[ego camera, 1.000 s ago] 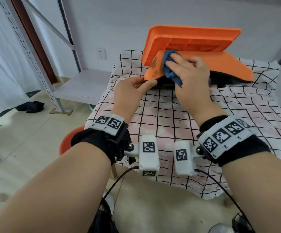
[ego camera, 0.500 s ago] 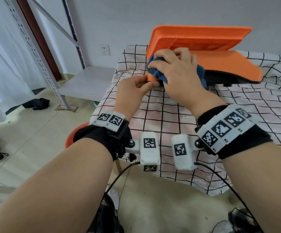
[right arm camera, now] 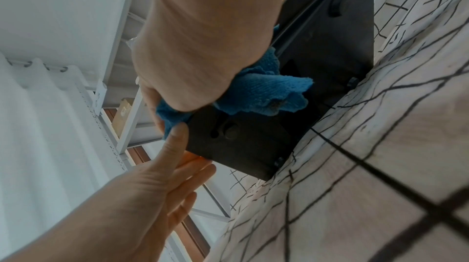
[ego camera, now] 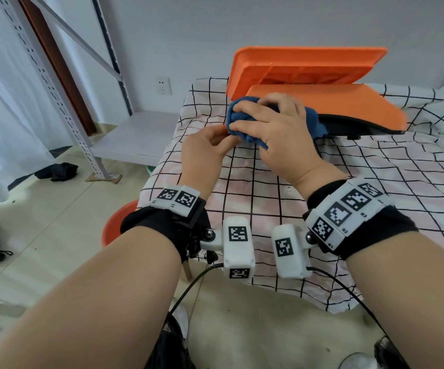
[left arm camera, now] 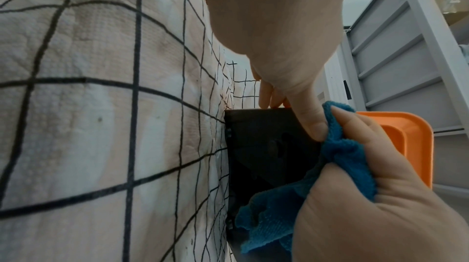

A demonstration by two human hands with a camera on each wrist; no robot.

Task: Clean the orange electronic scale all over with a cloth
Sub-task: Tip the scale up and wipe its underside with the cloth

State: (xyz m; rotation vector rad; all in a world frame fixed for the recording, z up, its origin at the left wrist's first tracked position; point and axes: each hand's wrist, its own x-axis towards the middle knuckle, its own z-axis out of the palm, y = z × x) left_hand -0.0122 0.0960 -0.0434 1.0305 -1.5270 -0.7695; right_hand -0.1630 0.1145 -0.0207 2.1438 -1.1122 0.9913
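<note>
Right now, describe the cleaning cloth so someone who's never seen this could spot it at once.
Find the checked tablecloth, then the orange electronic scale at its far end. At the scale's near left corner, the right hand grips a bunched blue cloth, the only blue, soft thing among orange plastic.

A white cloth with a black grid pattern [ego camera: 375, 182] covers the table, wrinkled and stained pinkish in places. To the left stands a grey metal shelf rack [ego camera: 64, 83] with a pale lower shelf board [ego camera: 141, 134]. A white wall socket [ego camera: 164, 86] sits on the wall behind it. White curtains [ego camera: 0, 107] hang at the far left. Dark clothing [ego camera: 58, 171] lies on the tiled floor, and a red basin [ego camera: 113, 225] shows beneath the table edge.
</note>
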